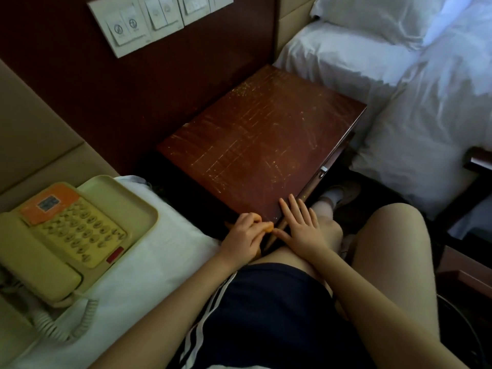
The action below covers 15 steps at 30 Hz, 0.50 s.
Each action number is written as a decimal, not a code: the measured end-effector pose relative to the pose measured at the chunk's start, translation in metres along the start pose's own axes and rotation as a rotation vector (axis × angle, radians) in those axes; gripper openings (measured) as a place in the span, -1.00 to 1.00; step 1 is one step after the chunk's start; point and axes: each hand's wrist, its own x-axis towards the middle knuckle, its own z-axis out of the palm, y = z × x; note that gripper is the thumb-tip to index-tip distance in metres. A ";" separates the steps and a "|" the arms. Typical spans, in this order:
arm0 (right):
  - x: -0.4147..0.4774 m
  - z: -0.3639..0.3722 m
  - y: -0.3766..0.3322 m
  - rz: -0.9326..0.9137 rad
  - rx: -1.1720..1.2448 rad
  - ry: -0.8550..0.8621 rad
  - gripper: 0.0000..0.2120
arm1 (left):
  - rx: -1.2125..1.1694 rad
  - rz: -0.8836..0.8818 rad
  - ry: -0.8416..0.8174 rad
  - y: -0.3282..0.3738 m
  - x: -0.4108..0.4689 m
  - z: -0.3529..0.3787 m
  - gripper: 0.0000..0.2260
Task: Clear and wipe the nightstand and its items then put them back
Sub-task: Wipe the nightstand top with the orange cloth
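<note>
The bench (255,145), a dark red-brown bedside stand, is set against the wall panel between two beds, and its top is covered with fine pale scratches. At its near corner the left hand (243,235) is seen with the fingers curled round a small orange wipe (267,227); whether it is cloth or sponge cannot be told. The wipe is held against the corner edge of the bench. The right hand (303,227) is laid flat just beside it, fingers straight and spread over the near edge of the top, nothing being held, with the thumb pointed toward the left hand. A yellowed telephone (64,235) with a coiled cord is placed on the white sheet of the near bed (149,265), left of the bench and well apart from the hands. A white switch panel (133,25) is mounted on the wall above. The far bed (399,89), with rumpled white bedding and a pillow (372,17), is seen to the right of the bench.
</note>
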 end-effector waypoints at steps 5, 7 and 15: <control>0.001 0.005 0.002 0.014 0.032 0.001 -0.28 | 0.002 -0.331 0.231 -0.013 0.013 -0.007 -0.78; 0.002 0.006 0.001 0.019 0.037 0.002 -0.27 | 0.011 -0.314 0.230 -0.011 0.015 -0.006 -0.78; 0.000 0.008 0.003 -0.010 0.054 0.028 -0.29 | 0.053 0.016 -0.067 0.012 0.008 0.003 -0.79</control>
